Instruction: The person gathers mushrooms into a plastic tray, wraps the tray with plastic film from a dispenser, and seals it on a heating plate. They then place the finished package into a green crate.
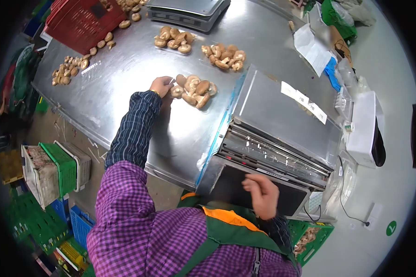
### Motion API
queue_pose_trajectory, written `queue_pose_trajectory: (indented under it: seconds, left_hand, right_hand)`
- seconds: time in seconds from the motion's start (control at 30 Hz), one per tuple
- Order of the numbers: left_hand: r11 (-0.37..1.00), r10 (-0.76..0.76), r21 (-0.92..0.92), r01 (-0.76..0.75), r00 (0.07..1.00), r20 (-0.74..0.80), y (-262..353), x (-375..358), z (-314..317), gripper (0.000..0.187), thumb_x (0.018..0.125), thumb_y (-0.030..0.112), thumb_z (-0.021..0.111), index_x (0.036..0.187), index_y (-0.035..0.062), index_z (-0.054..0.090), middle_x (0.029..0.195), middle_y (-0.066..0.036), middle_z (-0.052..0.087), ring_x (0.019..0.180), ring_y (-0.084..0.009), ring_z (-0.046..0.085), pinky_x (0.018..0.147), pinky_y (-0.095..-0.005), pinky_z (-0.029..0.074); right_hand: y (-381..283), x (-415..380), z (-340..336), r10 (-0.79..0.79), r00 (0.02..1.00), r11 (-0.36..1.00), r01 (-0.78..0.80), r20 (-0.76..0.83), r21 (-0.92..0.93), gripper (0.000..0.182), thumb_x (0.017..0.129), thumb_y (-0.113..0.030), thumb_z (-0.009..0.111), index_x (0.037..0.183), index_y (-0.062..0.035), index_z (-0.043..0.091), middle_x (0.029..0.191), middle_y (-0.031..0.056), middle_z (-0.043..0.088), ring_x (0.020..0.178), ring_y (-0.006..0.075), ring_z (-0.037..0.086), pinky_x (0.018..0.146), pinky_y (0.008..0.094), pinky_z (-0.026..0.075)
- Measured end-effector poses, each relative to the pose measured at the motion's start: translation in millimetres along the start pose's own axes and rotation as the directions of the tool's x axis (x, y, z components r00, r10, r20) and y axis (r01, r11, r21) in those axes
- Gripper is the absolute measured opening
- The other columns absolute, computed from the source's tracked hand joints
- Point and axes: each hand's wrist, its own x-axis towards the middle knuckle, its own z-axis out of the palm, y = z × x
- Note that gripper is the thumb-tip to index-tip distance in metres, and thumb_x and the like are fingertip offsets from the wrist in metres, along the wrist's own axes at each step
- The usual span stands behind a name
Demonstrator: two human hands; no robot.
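Observation:
My left hand (162, 86) reaches over the metal table, its fingers closed at the left edge of a cluster of brown mushrooms (196, 90). A small whitish bit shows at the fingertips, too small to name. My right hand (262, 196) hangs above the black pad (233, 184) of a wrapping machine (282, 115), fingers loosely bent and apart, nothing visible in them. Two more mushroom groups, one on the left (173, 39) and one on the right (224, 57), lie farther back.
A red crate (76, 27) stands at the back left, with loose mushrooms (70, 69) before it. Behind is a grey scale (187, 11). A white bin (363, 129) is at the right. Stacked crates (62, 168) stand on the floor at left.

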Motion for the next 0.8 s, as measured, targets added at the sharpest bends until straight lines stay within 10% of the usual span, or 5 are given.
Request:
queue_pose_trajectory:
  seconds: [0.13,0.33,0.4,0.6,0.8]
  left_hand:
    - [0.994,-0.099,-0.064,0.093,0.992,-0.082,-63,-56,-32,0.025,0.084,0.007,0.06,0.107,-0.0017,0.061,0.091,-0.011,0.066,0.083,-0.0173,0.063,0.073,-0.0278,0.051]
    - [0.86,-0.344,-0.462,0.219,0.916,-0.205,-118,-141,-31,0.032,0.085,0.005,0.054,0.115,-0.0068,0.054,0.097,-0.014,0.063,0.09,-0.0208,0.059,0.08,-0.0322,0.048]
    - [0.919,-0.313,-0.3,0.256,0.936,-0.16,-136,-151,-30,0.031,0.085,0.012,0.054,0.113,0.0001,0.059,0.096,-0.016,0.066,0.091,-0.0224,0.061,0.082,-0.0325,0.047]
    - [0.923,-0.346,-0.262,0.282,0.907,-0.241,-93,-197,-40,0.029,0.084,0.012,0.062,0.111,-0.0007,0.06,0.095,-0.013,0.067,0.082,-0.0176,0.063,0.074,-0.0298,0.051]
    - [0.977,-0.204,-0.12,0.176,0.933,-0.296,-50,-228,-65,0.029,0.082,0.01,0.062,0.11,0.0032,0.062,0.091,-0.007,0.068,0.081,-0.0136,0.063,0.072,-0.0284,0.051]
  right_hand:
    - [4,41,78,-0.034,0.915,0.997,0.003,0.403,0.079,0.034,0.09,-0.003,0.053,0.123,0.0019,0.046,0.104,0.0099,0.059,0.095,0.011,0.057,0.081,0.0228,0.045]
    - [84,153,193,0.283,0.949,0.954,-0.293,0.141,0.057,0.061,0.09,-0.022,0.054,0.138,0.002,0.025,0.121,0.021,0.049,0.104,0.0249,0.051,0.089,0.0323,0.042]
    - [109,178,209,0.293,0.936,0.943,-0.317,0.192,0.104,0.062,0.09,-0.02,0.054,0.139,0.0032,0.022,0.121,0.022,0.048,0.107,0.0254,0.05,0.091,0.0324,0.04]
    - [142,180,222,0.124,0.955,0.981,-0.159,0.271,0.11,0.056,0.091,-0.017,0.052,0.137,0.0005,0.026,0.111,0.0125,0.053,0.089,0.0174,0.055,0.067,0.0277,0.047]
    - [101,157,196,-0.098,0.95,0.995,0.1,0.295,0.009,0.049,0.091,-0.013,0.052,0.133,0.0049,0.033,0.111,0.0147,0.051,0.092,0.0174,0.054,0.079,0.0281,0.045]
